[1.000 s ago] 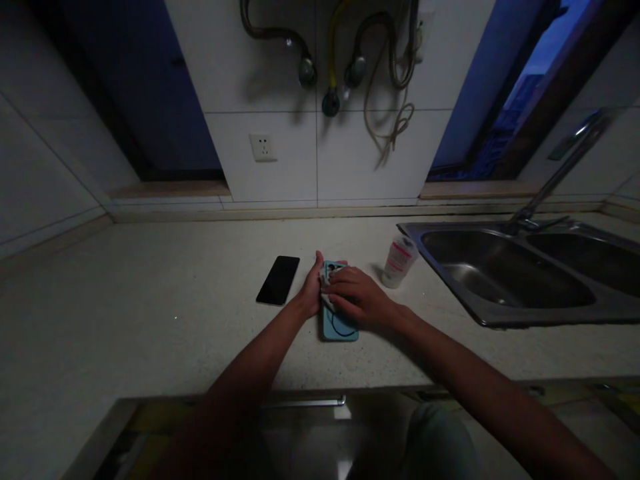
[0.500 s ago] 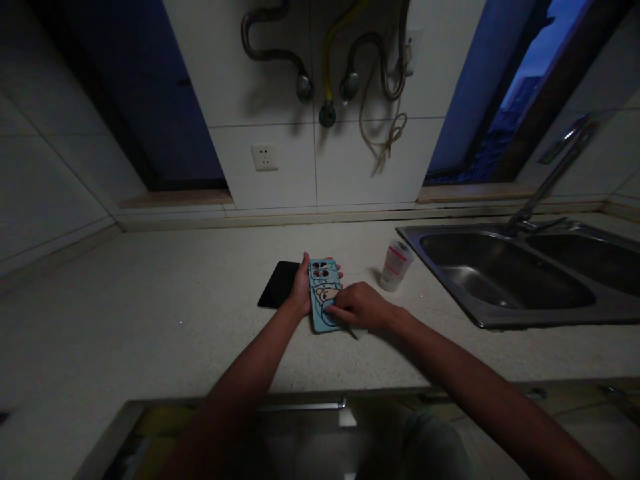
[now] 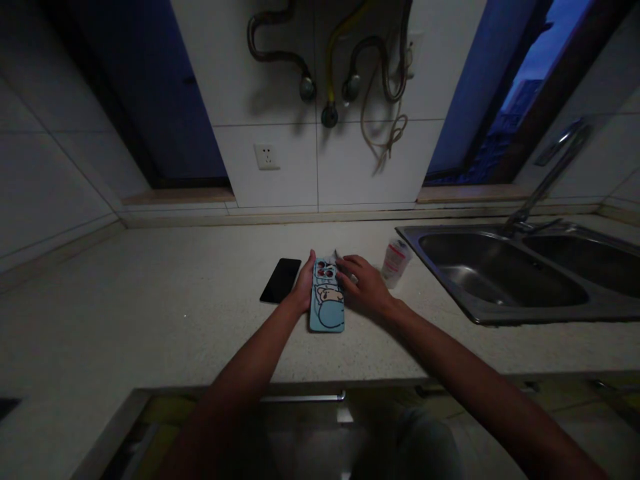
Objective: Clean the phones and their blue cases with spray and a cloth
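Note:
A light-blue phone case (image 3: 327, 312) with a cartoon figure and round camera cutouts is held above the counter. My left hand (image 3: 303, 285) is closed around its left edge, with the thumb pointing up along the side. Skin tones show through the cutouts. At the upper right of the case, my right hand (image 3: 361, 280) bends its fingers over a thin, pale grey wipe (image 3: 332, 257), whose crumpled edge sticks out past the top. Most of this wipe is hidden. Left of my left hand, a black phone (image 3: 281, 281) lies flat with its dark screen up.
A clear plastic cup (image 3: 396, 262) with pink print stands right of my right hand, tilted in view. Farther right is a steel double sink (image 3: 465, 312) with a faucet (image 3: 550, 175). The pale counter (image 3: 200, 293) ends at a front edge above drawers.
My right hand has moved up from the lower part of the phone case to its camera end, carrying the wipe. The cartoon is now less covered. My left hand keeps its hold.

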Demonstrator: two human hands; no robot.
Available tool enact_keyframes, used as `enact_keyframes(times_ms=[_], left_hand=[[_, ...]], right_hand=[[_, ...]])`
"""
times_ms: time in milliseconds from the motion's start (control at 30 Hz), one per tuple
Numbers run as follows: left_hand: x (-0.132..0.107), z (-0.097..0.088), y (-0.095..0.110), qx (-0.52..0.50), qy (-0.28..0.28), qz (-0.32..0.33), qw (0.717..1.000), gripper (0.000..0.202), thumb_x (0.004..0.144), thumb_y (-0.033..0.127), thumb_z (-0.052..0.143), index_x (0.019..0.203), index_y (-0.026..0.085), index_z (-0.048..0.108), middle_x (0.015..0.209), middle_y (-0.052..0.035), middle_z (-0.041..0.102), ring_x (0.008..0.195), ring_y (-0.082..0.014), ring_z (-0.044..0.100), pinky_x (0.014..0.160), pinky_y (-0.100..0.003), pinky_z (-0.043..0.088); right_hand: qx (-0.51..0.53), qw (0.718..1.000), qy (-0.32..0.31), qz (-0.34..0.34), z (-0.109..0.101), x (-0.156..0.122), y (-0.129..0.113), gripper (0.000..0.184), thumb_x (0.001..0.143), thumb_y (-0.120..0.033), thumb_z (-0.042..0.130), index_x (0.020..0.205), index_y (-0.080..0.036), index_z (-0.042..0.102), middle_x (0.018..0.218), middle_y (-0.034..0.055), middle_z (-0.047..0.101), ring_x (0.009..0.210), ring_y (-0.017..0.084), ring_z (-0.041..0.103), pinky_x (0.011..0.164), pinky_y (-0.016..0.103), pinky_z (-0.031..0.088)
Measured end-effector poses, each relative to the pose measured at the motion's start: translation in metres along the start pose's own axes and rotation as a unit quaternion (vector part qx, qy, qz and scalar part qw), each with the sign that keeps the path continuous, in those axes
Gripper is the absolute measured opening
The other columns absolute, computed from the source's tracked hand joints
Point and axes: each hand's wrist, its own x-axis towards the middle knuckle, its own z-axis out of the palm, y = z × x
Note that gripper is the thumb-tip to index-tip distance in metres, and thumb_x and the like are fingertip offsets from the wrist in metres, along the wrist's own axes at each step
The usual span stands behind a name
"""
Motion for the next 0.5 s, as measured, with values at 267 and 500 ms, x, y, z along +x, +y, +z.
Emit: enact_keyframes(times_ms=[267, 500], left_hand=[[0.006, -0.007, 0.005, 0.008, 0.048, 0.069, 0.996, 0.062, 0.099, 0.062, 0.036, 0.107, 0.01, 0.07, 0.089, -0.0152, 0.075, 0.076, -0.0257, 0.074, 0.074, -0.04, 0.06], [0.006, -0.007, 0.008, 0.02, 0.084, 0.106, 0.991, 0.063, 0.1, 0.062, 0.032, 0.113, 0.011, 0.068, 0.088, -0.0149, 0.075, 0.075, -0.025, 0.074, 0.071, -0.041, 0.061]], right_hand=[[0.021, 0.993, -0.088, -0.077, -0.006, -0.001, -0.014, 0.024, 0.1, -0.027, 0.049, 0.097, -0.019, 0.072, 0.097, 0.0096, 0.066, 0.09, 0.021, 0.061, 0.081, 0.035, 0.052], [0.144, 0.937, -0.201, -0.247, -0.005, -0.006, -0.037, 0.031, 0.1, -0.038, 0.052, 0.1, -0.015, 0.072, 0.094, 0.0099, 0.067, 0.088, 0.019, 0.061, 0.08, 0.033, 0.051]])
